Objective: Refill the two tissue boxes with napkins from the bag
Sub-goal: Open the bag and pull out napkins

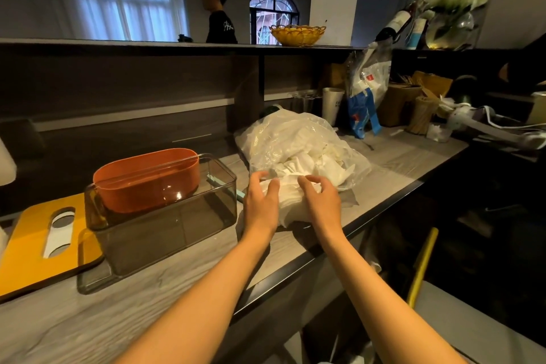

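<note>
A: Head view: both hands are at the plastic bag [295, 139] on the table [177, 284] — left hand [261, 204] and right hand [320, 201], fingers curled around a wad of napkins [291, 201] at its mouth.

B: The boxes?

A: Orange tissue box [144, 179] sits nested in the clear tissue box [165, 216], just left. My read: gathering step; next, lift the wad across and drop it in.

Yellow lid [35, 242] cut by left edge; napkins [291, 201] partly behind hands
</note>
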Demonstrator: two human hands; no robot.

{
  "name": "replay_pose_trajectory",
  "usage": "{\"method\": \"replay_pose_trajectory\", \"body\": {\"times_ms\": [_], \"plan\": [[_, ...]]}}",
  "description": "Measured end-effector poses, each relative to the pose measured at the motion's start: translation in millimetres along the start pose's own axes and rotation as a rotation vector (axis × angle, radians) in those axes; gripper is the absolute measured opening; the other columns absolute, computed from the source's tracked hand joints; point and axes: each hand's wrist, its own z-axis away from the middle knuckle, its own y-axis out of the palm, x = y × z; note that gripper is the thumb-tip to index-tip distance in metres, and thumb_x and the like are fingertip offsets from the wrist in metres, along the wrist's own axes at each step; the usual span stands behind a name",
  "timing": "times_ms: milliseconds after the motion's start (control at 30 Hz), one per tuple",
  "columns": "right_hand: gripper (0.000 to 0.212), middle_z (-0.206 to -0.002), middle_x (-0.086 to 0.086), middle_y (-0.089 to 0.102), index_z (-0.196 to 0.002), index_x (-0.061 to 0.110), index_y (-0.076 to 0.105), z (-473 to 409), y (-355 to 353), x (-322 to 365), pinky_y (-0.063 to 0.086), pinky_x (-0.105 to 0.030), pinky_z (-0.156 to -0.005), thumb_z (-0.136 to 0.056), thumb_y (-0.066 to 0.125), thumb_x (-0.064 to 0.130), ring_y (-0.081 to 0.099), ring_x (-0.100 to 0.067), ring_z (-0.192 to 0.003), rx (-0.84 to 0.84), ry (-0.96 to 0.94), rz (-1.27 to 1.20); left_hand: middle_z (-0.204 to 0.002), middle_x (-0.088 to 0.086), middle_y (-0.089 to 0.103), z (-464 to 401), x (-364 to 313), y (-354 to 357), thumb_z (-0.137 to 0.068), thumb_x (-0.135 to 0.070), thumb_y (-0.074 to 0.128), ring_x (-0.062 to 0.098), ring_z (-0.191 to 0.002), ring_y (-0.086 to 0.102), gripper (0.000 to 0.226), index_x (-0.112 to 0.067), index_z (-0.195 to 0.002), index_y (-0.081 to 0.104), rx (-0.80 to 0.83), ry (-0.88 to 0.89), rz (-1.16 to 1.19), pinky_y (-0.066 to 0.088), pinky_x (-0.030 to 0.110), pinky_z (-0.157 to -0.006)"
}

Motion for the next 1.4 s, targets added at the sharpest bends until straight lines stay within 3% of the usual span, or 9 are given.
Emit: {"method": "replay_pose_trajectory", "body": {"times_ms": [233, 400, 600, 700, 800, 900, 1000, 1200, 1400], "plan": [[0.03, -0.101, 0.004, 0.065, -0.105, 0.022, 0.066, -8.0, 13.7, 3.0, 0.053, -0.042, -0.087, -0.09, 0.058, 0.046, 0.061, -0.017, -0.094, -0.053, 0.123, -0.008, -0.122, 0.006, 0.059, -6.4, 3.2, 4.0, -0.102, -0.031, 0.047, 0.023, -0.109, 0.058, 0.022, -0.02, -0.119, 0.056, -0.001, 0.027, -0.037, 0.045, 0.024, -0.069], [0.016, -0.083, 0.007, 0.066, -0.082, 0.028, 0.063, -12.6, 16.5, -2.0, 0.056, -0.045, -0.08, -0.089, 0.062, 0.042, 0.065, -0.017, -0.082, -0.151, 0.107, -0.053, -0.12, 0.0, 0.061, -5.2, 6.5, 4.1, -0.096, -0.041, 0.054, 0.019, -0.112, 0.057, 0.03, -0.022, -0.119, 0.059, 0.098, 0.126, -0.115, 0.049, 0.038, -0.093], [0.036, -0.08, 0.0, 0.065, -0.084, 0.016, 0.066, -12.5, 15.0, 0.7, 0.047, -0.033, -0.065, -0.093, 0.055, 0.05, 0.062, -0.019, -0.078, -0.205, 0.094, -0.014, -0.117, -0.006, 0.056, -4.9, 3.7, 4.2, -0.094, -0.034, 0.065, 0.01, -0.107, 0.052, 0.039, -0.018, -0.129, 0.056, 0.211, 0.171, -0.213, 0.041, 0.018, -0.082], [0.042, -0.075, -0.005, 0.065, -0.076, 0.012, 0.065, -11.4, 12.7, 1.3, 0.048, -0.04, -0.065, -0.093, 0.055, 0.05, 0.063, -0.026, -0.074, -0.295, 0.114, -0.109, -0.116, -0.01, 0.055, -7.1, 4.1, -0.1, -0.088, -0.024, 0.074, 0.003, -0.101, 0.054, 0.044, -0.02, -0.129, 0.057, 0.3, 0.176, -0.194, 0.042, 0.005, -0.077], [0.039, -0.082, -0.009, 0.066, -0.076, 0.015, 0.063, -8.5, 11.3, 3.5, 0.052, -0.048, -0.073, -0.095, 0.052, 0.048, 0.065, -0.031, -0.082, -0.243, 0.104, -0.26, -0.118, 0.0, 0.063, -13.3, 6.1, -5.1, -0.087, -0.013, 0.073, 0.02, -0.111, 0.062, 0.034, -0.019, -0.119, 0.063, 0.247, 0.073, 0.042, 0.056, 0.028, -0.086], [0.014, -0.1, -0.003, 0.063, -0.104, 0.019, 0.058, -2.9, 8.4, 7.3, 0.052, -0.032, -0.075, -0.099, 0.051, 0.03, 0.062, -0.023, -0.092, 0.033, -0.013, -0.289, -0.121, 0.013, 0.063, -14.6, 3.0, -9.8, -0.091, -0.009, 0.067, 0.031, -0.11, 0.065, 0.024, -0.021, -0.112, 0.065, 0.141, -0.09, 0.394, 0.059, 0.043, -0.085], [0.025, -0.104, 0.005, 0.06, -0.118, 0.019, 0.053, -1.4, 6.2, 5.4, 0.054, -0.025, -0.075, -0.094, 0.055, 0.01, 0.061, -0.013, -0.094, 0.067, -0.056, -0.298, -0.123, 0.012, 0.062, -14.8, -0.2, -12.3, -0.094, -0.008, 0.063, 0.03, -0.109, 0.066, 0.025, -0.024, -0.113, 0.063, 0.144, -0.175, 0.491, 0.059, 0.044, -0.088], [0.037, -0.125, -0.011, 0.057, -0.118, 0.021, 0.059, -5.0, -1.6, 3.1, 0.055, -0.048, -0.091, -0.087, 0.064, 0.002, 0.061, -0.031, -0.11, -0.042, 0.068, -0.628, -0.118, 0.018, 0.065, -8.4, -10.6, -14.0, -0.091, 0.0, 0.056, 0.03, -0.104, 0.065, 0.043, -0.005, -0.133, 0.054, 0.557, -0.459, 0.566, 0.055, 0.04, -0.091], [0.029, -0.105, -0.006, 0.065, -0.115, 0.013, 0.062, -2.2, 1.5, 10.5, 0.058, -0.029, -0.074, -0.091, 0.054, -0.003, 0.065, -0.021, -0.094, 0.182, 0.007, -0.61, -0.111, 0.012, 0.072, -11.3, -6.7, -18.2, -0.088, -0.03, 0.067, 0.026, -0.102, 0.068, 0.048, -0.011, -0.131, 0.059, 0.685, -0.48, 0.478, 0.056, 0.038, -0.088]]}}
